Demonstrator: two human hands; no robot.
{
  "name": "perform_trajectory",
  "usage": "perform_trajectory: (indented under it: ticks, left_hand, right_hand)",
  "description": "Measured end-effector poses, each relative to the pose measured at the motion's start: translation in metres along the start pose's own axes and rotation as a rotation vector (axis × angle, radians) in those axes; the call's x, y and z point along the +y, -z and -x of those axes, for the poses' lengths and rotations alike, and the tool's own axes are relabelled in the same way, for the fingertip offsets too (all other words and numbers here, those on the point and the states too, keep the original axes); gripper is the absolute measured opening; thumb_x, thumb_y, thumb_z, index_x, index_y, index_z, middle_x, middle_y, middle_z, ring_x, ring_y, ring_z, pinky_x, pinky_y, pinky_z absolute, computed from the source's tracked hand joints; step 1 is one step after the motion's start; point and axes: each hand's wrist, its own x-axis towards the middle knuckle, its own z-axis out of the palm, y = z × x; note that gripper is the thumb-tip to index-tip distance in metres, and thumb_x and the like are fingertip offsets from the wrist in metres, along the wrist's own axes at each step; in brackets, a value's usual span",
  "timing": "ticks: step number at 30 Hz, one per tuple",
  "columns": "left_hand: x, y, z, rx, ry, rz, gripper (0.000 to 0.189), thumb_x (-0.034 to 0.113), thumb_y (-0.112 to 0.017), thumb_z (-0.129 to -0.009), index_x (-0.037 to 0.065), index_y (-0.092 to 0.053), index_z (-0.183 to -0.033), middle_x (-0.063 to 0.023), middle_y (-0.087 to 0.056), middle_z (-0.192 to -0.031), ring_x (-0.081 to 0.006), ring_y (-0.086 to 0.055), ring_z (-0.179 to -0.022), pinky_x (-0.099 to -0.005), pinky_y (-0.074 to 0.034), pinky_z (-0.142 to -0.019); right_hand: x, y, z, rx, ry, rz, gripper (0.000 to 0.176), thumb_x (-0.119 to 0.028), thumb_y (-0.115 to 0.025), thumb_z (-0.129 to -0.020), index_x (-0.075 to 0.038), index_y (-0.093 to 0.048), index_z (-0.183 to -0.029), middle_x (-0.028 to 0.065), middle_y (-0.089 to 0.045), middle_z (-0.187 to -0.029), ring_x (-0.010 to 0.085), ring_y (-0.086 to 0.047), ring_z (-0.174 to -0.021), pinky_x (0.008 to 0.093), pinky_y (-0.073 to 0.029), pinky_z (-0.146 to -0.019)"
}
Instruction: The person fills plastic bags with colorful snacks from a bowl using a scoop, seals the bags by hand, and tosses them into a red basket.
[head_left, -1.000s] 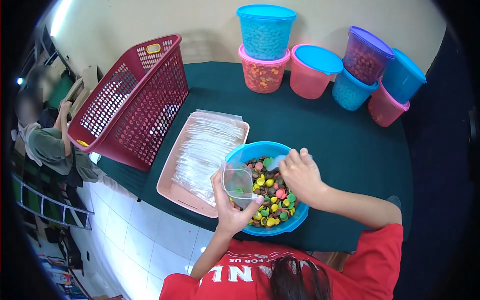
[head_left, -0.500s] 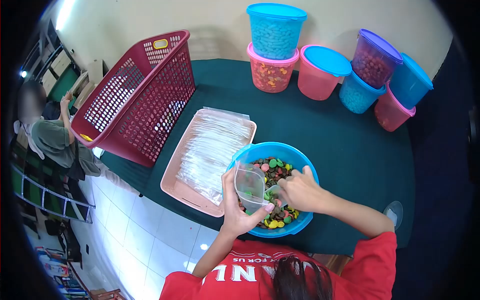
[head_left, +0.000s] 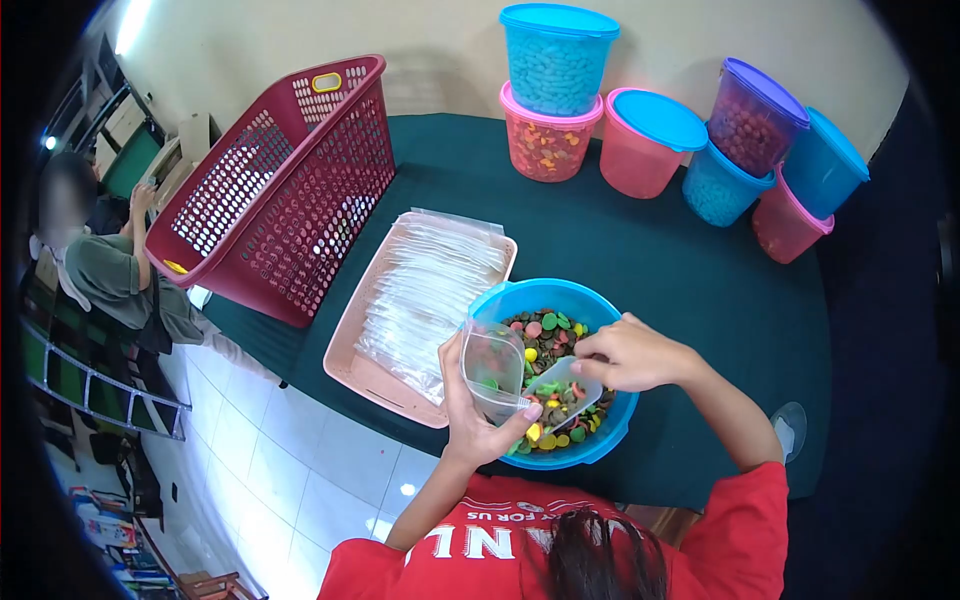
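My left hand [head_left: 478,428] grips a clear plastic pouch [head_left: 492,358], its mouth held wide over the left side of a blue basin [head_left: 623,432]. Round, button-like pieces [head_left: 548,325] in brown, green, yellow and red fill the basin. A translucent scoop [head_left: 575,395] is pinched in my right hand [head_left: 640,356], above the pieces. Some coloured pieces lie in the scoop, and its front edge is right at the pouch's mouth. Beside the basin on the left sits a pink tray [head_left: 345,372] with a row of flat clear pouches [head_left: 425,300].
A tall maroon basket [head_left: 320,200] stands at the back left of the green-covered table [head_left: 440,160]. Stacked lidded tubs [head_left: 560,60] line the wall side. A small clear dish [head_left: 790,430] lies near the right edge. Another person [head_left: 110,275] is beyond the basket.
My right hand has risen out of the basin and shifted right, bringing the scoop up with pieces in it and tilting it toward the pouch. My left hand keeps the pouch nearly in place.
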Motion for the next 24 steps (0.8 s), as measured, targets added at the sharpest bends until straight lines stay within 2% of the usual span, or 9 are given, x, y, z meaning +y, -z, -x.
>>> perform_trajectory:
  ticks: [2, 3, 10, 12, 14, 16, 18, 20, 24]
  left_hand:
    - [0.000, -0.001, 0.001, 0.014, 0.031, 0.037, 0.085, 0.022, -0.071, -0.062, -0.003, -0.021, -0.126, -0.0137, -0.029, -0.114, -0.0254, -0.038, -0.109, -0.0375, -0.035, -0.091]
    - [-0.002, 0.000, 0.002, 0.015, 0.025, 0.037, 0.085, 0.022, -0.071, -0.062, -0.003, -0.021, -0.126, -0.0137, -0.029, -0.114, -0.0254, -0.038, -0.109, -0.0375, -0.035, -0.091]
    - [-0.002, -0.003, -0.003, -0.035, 0.071, -0.217, 0.088, 0.021, -0.075, -0.055, -0.002, -0.028, -0.126, -0.0128, -0.035, -0.113, -0.0245, -0.039, -0.108, -0.0360, -0.033, -0.091]
    - [0.003, -0.004, -0.006, -0.052, 0.047, -0.276, 0.086, 0.023, -0.077, -0.055, -0.002, -0.032, -0.123, -0.0162, -0.039, -0.111, -0.0284, -0.040, -0.106, -0.0378, -0.035, -0.089]
    - [0.002, -0.004, -0.006, -0.046, 0.040, -0.305, 0.088, 0.025, -0.078, -0.053, -0.002, -0.033, -0.123, -0.0158, -0.040, -0.112, -0.0283, -0.041, -0.105, -0.0380, -0.035, -0.089]
    - [0.004, -0.004, -0.006, -0.085, 0.020, -0.339, 0.088, 0.025, -0.079, -0.053, -0.002, -0.033, -0.123, -0.0166, -0.041, -0.112, -0.0289, -0.042, -0.105, -0.0383, -0.035, -0.089]
    - [0.005, -0.006, -0.006, -0.094, 0.009, -0.356, 0.088, 0.025, -0.079, -0.053, -0.002, -0.034, -0.123, -0.0169, -0.042, -0.112, -0.0293, -0.043, -0.105, -0.0385, -0.035, -0.089]
    - [0.005, -0.006, -0.006, -0.107, -0.002, -0.373, 0.088, 0.026, -0.079, -0.053, -0.002, -0.034, -0.123, -0.0172, -0.042, -0.112, -0.0297, -0.043, -0.104, -0.0386, -0.035, -0.089]
    - [0.000, -0.004, -0.004, -0.116, 0.000, -0.365, 0.087, 0.026, -0.079, -0.054, -0.002, -0.034, -0.123, -0.0174, -0.044, -0.110, -0.0301, -0.043, -0.105, -0.0380, -0.035, -0.088]
  right_hand:
    - [-0.002, 0.015, 0.007, 0.116, 0.013, -0.046, 0.026, -0.026, -0.044, -0.081, -0.006, -0.059, -0.073, 0.0104, -0.056, -0.059, 0.0261, -0.055, -0.060, 0.0391, -0.036, -0.070]
    - [-0.002, 0.022, 0.010, 0.140, -0.002, -0.075, 0.026, -0.027, -0.045, -0.081, -0.006, -0.059, -0.073, 0.0104, -0.055, -0.056, 0.0260, -0.054, -0.057, 0.0369, -0.039, -0.063]
    - [-0.012, 0.072, 0.029, 0.395, -0.007, 0.014, 0.030, -0.024, -0.048, -0.080, 0.000, -0.055, -0.063, 0.0157, -0.051, -0.052, 0.0290, -0.052, -0.049, 0.0379, -0.038, -0.050]
    - [-0.036, 0.087, 0.036, 0.398, -0.083, 0.041, 0.029, -0.022, -0.048, -0.079, -0.001, -0.055, -0.061, 0.0151, -0.051, -0.052, 0.0288, -0.051, -0.051, 0.0375, -0.036, -0.054]
    - [-0.048, 0.093, 0.038, 0.486, 0.024, 0.311, 0.027, -0.019, -0.050, -0.079, -0.001, -0.052, -0.059, 0.0136, -0.049, -0.053, 0.0209, -0.046, -0.045, 0.0341, -0.031, -0.054]
    - [-0.068, 0.087, 0.031, 0.467, -0.032, 0.418, 0.024, -0.018, -0.051, -0.077, -0.004, -0.054, -0.058, 0.0113, -0.053, -0.054, 0.0207, -0.049, -0.053, 0.0329, -0.030, -0.062]
    - [-0.082, 0.072, 0.023, 0.547, 0.006, 0.827, 0.018, -0.018, -0.054, -0.071, -0.006, -0.057, -0.059, 0.0077, -0.055, -0.054, 0.0193, -0.050, -0.061, 0.0324, -0.030, -0.065]
    - [-0.100, 0.057, 0.016, 0.548, 0.087, 0.926, 0.013, -0.017, -0.056, -0.066, -0.006, -0.058, -0.060, 0.0056, -0.056, -0.057, 0.0177, -0.051, -0.065, 0.0323, -0.031, -0.068]
    - [-0.119, 0.037, 0.014, 0.480, 0.023, 1.086, 0.010, -0.015, -0.056, -0.063, -0.005, -0.059, -0.062, 0.0075, -0.058, -0.063, 0.0179, -0.050, -0.070, 0.0332, -0.032, -0.076]
